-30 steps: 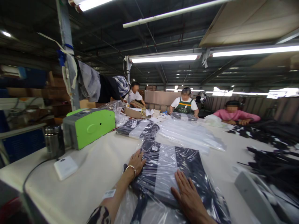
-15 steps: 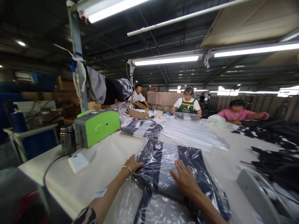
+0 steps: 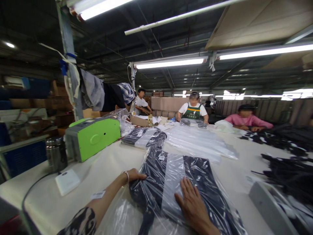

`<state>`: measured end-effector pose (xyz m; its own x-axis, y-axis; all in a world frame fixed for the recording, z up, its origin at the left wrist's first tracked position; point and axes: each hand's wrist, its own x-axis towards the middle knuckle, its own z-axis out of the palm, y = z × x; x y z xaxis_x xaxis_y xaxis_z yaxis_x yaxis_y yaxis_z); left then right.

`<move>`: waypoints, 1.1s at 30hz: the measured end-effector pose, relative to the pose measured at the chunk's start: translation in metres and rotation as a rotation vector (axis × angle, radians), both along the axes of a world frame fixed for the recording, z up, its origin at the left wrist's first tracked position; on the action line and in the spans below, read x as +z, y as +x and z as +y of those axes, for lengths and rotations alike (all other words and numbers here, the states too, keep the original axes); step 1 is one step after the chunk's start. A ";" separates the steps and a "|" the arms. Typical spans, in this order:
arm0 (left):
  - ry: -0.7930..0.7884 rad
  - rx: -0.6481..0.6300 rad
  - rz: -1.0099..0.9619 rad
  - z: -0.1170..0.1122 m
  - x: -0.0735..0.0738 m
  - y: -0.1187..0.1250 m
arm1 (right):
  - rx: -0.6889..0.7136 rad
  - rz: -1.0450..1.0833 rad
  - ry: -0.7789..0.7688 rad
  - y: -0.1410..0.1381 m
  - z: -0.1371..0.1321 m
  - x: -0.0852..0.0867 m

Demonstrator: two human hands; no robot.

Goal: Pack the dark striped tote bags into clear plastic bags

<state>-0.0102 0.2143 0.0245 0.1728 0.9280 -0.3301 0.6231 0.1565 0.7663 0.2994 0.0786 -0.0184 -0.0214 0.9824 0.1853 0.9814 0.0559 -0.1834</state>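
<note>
In front of me lies a folded dark navy and grey garment [image 3: 172,182] in a clear plastic bag, with a small white label near its far edge. My left hand [image 3: 135,175] is at the bag's left edge. Its thumb points onto the plastic, and the other fingers curl out of sight at the edge. Flat on the grey stripe rests my right hand [image 3: 193,202], its fingers stretched out. Loose clear plastic [image 3: 119,209] spreads below the left forearm.
Another bagged garment [image 3: 144,137] lies farther back, beside a stack of clear bags [image 3: 200,140]. On the left are a green machine [image 3: 97,138], a steel flask [image 3: 56,155] and a white box [image 3: 67,181]. Dark straps [image 3: 288,171] and a grey bin [image 3: 271,205] occupy the right. Several people work across the table.
The near things on the left appear farther left as my view shifts. My left hand has turned, its fingers now less visible at the bag's edge. My right hand sits slightly nearer me.
</note>
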 end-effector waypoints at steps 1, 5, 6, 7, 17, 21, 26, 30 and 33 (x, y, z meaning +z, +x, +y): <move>-0.045 -0.017 -0.046 -0.001 0.001 -0.001 | 0.001 -0.004 -0.001 0.000 0.000 -0.001; -0.184 -0.077 -0.219 -0.008 0.003 -0.001 | 0.006 -0.027 0.004 0.002 0.000 -0.003; -0.202 -0.081 -0.258 -0.010 0.003 -0.001 | 0.009 -0.031 0.006 0.002 0.000 -0.003; -0.212 -0.078 -0.296 -0.011 0.002 0.001 | 0.011 -0.034 0.009 0.002 0.000 -0.002; -0.265 0.030 -0.615 -0.023 -0.014 0.011 | 0.026 -0.038 0.023 0.004 -0.002 -0.003; -0.346 0.029 -0.694 -0.019 -0.015 0.015 | 0.029 -0.024 0.012 0.005 0.000 -0.003; -0.329 0.007 -0.746 -0.024 -0.003 0.021 | 0.035 -0.019 -0.011 0.007 0.000 -0.002; -0.235 -0.022 -0.930 -0.045 0.023 0.034 | 0.058 0.064 -0.006 0.014 -0.002 -0.004; -0.135 -0.007 -1.053 -0.059 0.057 0.057 | 0.074 0.212 0.011 0.019 -0.003 -0.005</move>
<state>0.0464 0.1558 0.0815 0.4372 0.8924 -0.1113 -0.3431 0.2799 0.8966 0.3185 0.0757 -0.0236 -0.0528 0.9775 0.2043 0.9143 0.1296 -0.3837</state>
